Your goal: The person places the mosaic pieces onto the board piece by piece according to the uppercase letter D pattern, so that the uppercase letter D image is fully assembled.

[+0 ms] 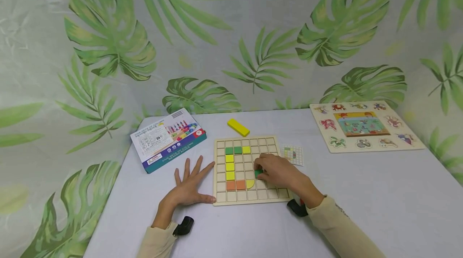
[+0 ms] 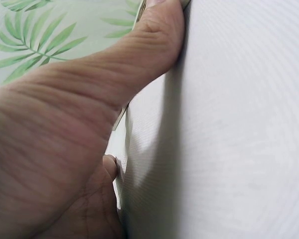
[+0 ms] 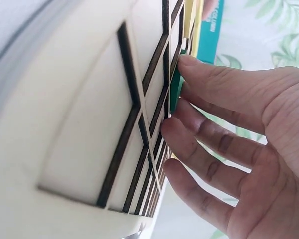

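A wooden grid board (image 1: 260, 194) lies on the white table. My right hand (image 1: 280, 171) pinches a green square tile (image 1: 258, 173) between thumb and fingers, right at a cell near the board's middle; the right wrist view also shows this green tile (image 3: 176, 88) on edge-on view. My left hand (image 1: 189, 187) is spread flat, thumb and forefinger tips at the board's left edge. Set in the board are two green tiles (image 1: 229, 150) and a yellow tile (image 1: 246, 150) along the top, several yellow tiles (image 1: 230, 166) downward, two orange tiles (image 1: 230, 185) and a yellow quarter-round tile (image 1: 250, 184).
A small pattern card (image 1: 293, 155) lies by the board's right side, partly behind the right hand. Beyond the board lies a yellow block (image 1: 238, 127). A printed box (image 1: 168, 139) sits at the back left, a sea-animal puzzle board (image 1: 367, 126) at the back right.
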Tool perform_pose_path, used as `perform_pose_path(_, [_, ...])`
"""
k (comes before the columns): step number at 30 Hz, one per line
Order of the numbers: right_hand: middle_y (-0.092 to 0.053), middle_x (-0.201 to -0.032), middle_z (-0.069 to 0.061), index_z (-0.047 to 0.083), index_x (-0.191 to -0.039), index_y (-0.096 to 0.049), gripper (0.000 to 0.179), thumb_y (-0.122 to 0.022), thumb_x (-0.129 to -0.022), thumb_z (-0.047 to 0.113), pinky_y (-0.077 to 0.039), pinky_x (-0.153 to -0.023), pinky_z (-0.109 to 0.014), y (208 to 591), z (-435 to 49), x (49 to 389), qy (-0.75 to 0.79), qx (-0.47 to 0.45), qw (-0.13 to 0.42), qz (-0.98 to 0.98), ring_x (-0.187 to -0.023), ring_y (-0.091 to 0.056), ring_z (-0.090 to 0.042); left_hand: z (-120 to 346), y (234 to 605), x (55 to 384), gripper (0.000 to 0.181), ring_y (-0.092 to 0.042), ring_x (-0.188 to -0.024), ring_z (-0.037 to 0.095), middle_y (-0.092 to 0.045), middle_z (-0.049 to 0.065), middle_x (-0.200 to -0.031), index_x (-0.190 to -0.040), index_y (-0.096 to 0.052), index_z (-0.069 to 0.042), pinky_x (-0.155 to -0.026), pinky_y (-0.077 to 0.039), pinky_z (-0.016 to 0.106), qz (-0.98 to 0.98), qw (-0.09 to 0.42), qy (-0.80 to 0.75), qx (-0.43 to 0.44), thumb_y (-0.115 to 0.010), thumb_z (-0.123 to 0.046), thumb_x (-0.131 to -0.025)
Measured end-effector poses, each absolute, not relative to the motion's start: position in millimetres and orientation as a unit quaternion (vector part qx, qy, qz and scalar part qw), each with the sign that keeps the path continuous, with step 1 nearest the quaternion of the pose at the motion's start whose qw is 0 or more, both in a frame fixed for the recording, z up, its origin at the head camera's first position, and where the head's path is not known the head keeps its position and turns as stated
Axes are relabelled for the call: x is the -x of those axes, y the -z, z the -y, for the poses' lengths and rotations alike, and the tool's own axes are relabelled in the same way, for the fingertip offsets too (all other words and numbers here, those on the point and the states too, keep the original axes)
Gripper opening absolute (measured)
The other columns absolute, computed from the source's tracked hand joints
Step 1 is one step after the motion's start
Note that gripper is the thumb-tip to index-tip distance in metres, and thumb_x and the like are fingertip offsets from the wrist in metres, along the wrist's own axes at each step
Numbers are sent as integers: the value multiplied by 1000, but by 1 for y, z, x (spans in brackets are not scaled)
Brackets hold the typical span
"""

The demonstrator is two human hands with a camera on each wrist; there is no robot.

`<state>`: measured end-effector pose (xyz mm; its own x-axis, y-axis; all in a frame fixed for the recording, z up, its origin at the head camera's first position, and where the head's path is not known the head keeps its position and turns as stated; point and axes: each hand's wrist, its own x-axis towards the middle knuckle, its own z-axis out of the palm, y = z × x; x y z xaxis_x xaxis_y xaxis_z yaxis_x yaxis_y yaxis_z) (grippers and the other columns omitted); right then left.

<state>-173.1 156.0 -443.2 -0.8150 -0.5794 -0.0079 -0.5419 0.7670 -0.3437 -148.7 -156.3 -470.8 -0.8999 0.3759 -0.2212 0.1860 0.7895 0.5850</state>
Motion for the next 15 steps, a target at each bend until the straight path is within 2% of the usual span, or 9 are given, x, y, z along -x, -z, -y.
perform_pose_path(15, [-61,-89,4,14,-95,-71,10,-78,-88,17,-47,-66,-23,440,-158,173,173,304,57,-935,-76,-50,-8,157,473,148,114,22,-149,49,0,16,-169,-159,-30,-27,-109,21,74,-932,156,-286,-156,-90,-50,-65])
